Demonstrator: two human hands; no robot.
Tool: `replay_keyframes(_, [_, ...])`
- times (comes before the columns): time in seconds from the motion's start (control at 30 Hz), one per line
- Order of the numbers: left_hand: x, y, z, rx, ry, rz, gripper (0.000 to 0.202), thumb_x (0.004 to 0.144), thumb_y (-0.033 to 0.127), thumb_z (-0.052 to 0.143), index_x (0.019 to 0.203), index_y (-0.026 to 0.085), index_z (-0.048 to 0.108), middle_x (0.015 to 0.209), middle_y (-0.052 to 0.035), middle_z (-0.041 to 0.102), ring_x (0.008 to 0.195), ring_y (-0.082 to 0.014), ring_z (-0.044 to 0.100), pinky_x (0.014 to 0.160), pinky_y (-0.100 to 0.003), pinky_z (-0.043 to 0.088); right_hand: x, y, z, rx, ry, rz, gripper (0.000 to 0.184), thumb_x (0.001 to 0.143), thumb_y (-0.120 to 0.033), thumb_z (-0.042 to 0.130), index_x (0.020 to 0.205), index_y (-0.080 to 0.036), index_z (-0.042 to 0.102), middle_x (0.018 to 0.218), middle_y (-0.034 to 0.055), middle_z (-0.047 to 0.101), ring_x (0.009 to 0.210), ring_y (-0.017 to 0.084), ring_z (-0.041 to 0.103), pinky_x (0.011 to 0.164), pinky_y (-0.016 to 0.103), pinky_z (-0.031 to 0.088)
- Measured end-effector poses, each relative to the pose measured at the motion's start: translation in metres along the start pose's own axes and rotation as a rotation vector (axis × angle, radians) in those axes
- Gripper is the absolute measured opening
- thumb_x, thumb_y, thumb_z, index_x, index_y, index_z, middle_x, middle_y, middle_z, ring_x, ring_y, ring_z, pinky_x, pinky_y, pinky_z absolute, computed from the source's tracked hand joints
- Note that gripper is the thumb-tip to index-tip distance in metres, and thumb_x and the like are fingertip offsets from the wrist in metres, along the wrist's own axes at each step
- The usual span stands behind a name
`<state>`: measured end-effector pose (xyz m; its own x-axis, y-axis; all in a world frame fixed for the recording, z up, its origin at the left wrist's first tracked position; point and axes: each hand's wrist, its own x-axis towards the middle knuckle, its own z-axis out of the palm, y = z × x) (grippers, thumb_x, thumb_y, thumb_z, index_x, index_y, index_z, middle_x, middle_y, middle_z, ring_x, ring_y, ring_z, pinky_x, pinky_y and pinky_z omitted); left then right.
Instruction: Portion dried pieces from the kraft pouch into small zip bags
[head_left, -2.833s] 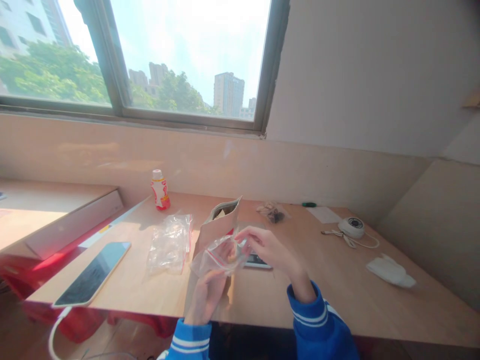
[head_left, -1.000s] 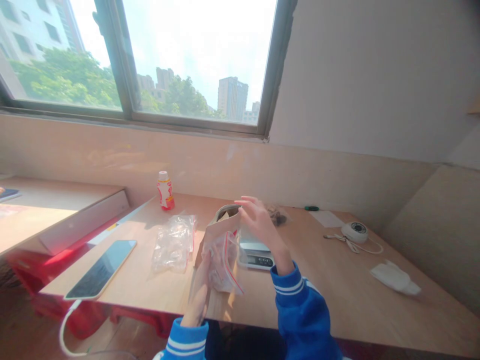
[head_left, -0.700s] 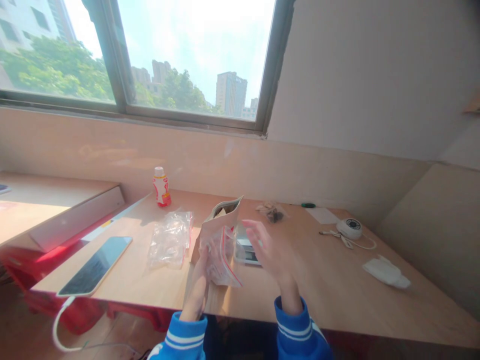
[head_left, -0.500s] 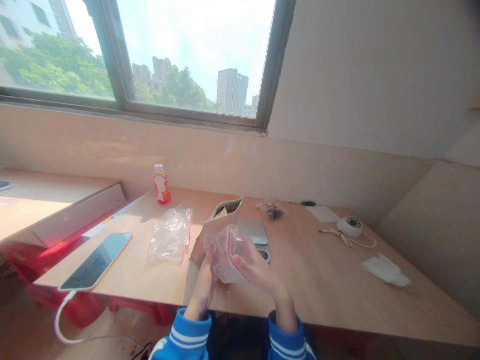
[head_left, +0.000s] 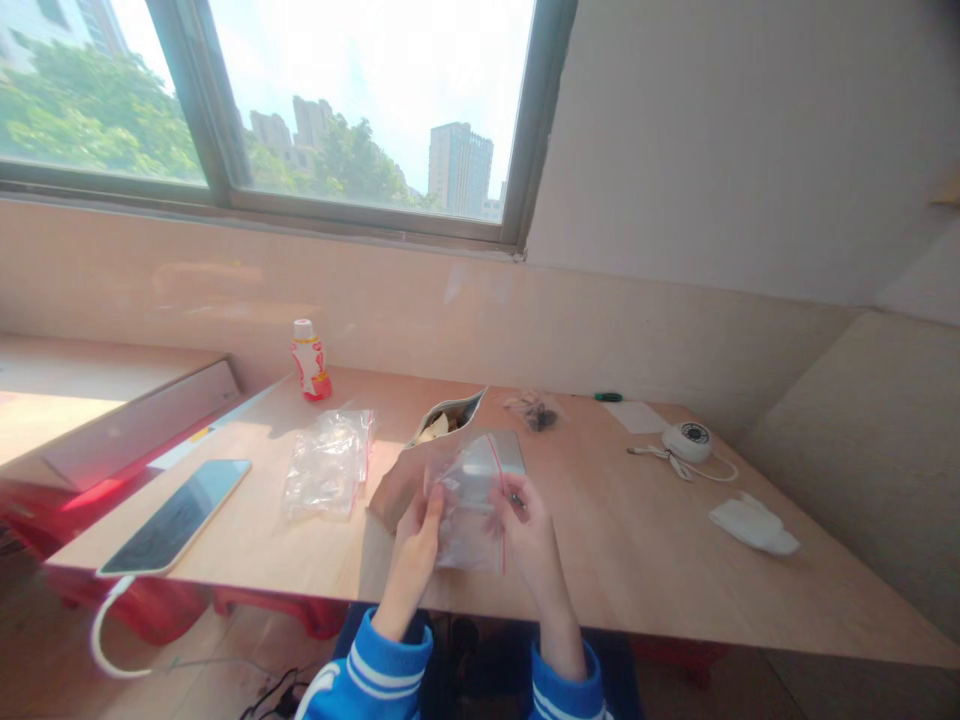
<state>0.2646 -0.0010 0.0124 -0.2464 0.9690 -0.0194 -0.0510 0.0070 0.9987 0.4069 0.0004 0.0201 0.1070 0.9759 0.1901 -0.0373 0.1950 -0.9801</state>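
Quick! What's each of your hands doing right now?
Left hand: closed, holding the clear zip-top plastic bag.
Right hand: closed, holding the bag's other side.

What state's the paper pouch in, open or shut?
Open: the paper pouch has its top gaping, foil lining and pale pieces showing inside.

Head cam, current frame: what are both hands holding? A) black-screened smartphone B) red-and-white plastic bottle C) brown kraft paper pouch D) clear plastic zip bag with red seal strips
D. The left hand and right hand both grip the clear plastic zip bag with red seal strips between them.
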Motion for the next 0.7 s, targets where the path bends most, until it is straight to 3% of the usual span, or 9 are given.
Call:
replay_keyframes(0.07, [-0.003,0.006,0.005,0.058,0.009,-0.061,0.068,0.072,0.073,0.051,0.102,0.014,0.069,0.071,-0.0072,0.070,0.064,-0.0219,0.066,0.053,-0.028,0.050,0.001,0.001,0.001,0.022,0.024,0.000,0.029,0.083,-0.047,0.062,0.091,-0.020,0.059,0.077,-0.0004,0.058,0.055,0.011,0.053,0.051,0.025,0.047])
replay_keyframes(0.17, [-0.003,0.011,0.006,0.069,-0.020,-0.113,0.069,0.070,0.073,0.052,0.104,0.015,0.068,0.067,-0.0049,0.067,0.056,-0.0194,0.062,0.045,-0.027,0.044,0.001,0.001,0.000,0.058,0.043,0.009,0.029,0.081,-0.047,0.064,0.090,-0.020,0.057,0.074,-0.0017,0.056,0.051,0.011,0.050,0.047,0.024,0.044])
replay_keyframes(0.33, [0.003,0.009,-0.005,0.033,-0.102,-0.129,0.059,0.067,0.066,0.061,0.102,0.019,0.068,0.069,-0.0058,0.067,0.066,-0.0239,0.064,0.052,-0.031,0.049,0.003,0.008,-0.011,0.070,0.085,0.009,0.026,0.082,-0.045,0.062,0.087,-0.021,0.054,0.073,-0.0043,0.051,0.047,0.008,0.042,0.045,0.022,0.037])
replay_keyframes(0.43, [0.004,0.010,-0.008,0.007,-0.117,-0.125,0.052,0.070,0.064,0.060,0.100,0.022,0.067,0.074,-0.0060,0.068,0.066,-0.0240,0.063,0.057,-0.034,0.051,0.002,0.012,-0.021,0.022,0.000,0.030,0.024,0.082,-0.044,0.062,0.087,-0.022,0.054,0.074,-0.0041,0.052,0.049,0.008,0.042,0.045,0.021,0.036])
replay_keyframes(0.57, [0.001,0.015,-0.001,-0.001,-0.052,-0.046,0.033,0.070,0.055,0.063,0.082,0.025,0.068,0.087,-0.0065,0.070,0.084,-0.0256,0.065,0.075,-0.034,0.052,-0.003,0.011,-0.026,-0.022,-0.181,0.086,0.025,0.080,-0.046,0.064,0.085,-0.022,0.057,0.078,-0.0017,0.057,0.061,0.013,0.053,0.054,0.024,0.043])
replay_keyframes(0.7, [0.000,0.014,0.009,0.007,-0.061,0.070,0.034,0.071,0.055,0.063,0.073,0.021,0.066,0.078,-0.0055,0.069,0.084,-0.0262,0.065,0.081,-0.037,0.052,-0.001,0.013,-0.021,-0.047,-0.139,0.122,0.036,0.086,-0.058,0.052,0.088,-0.022,0.060,0.059,-0.0049,0.048,0.050,0.013,0.045,0.049,0.024,0.039])
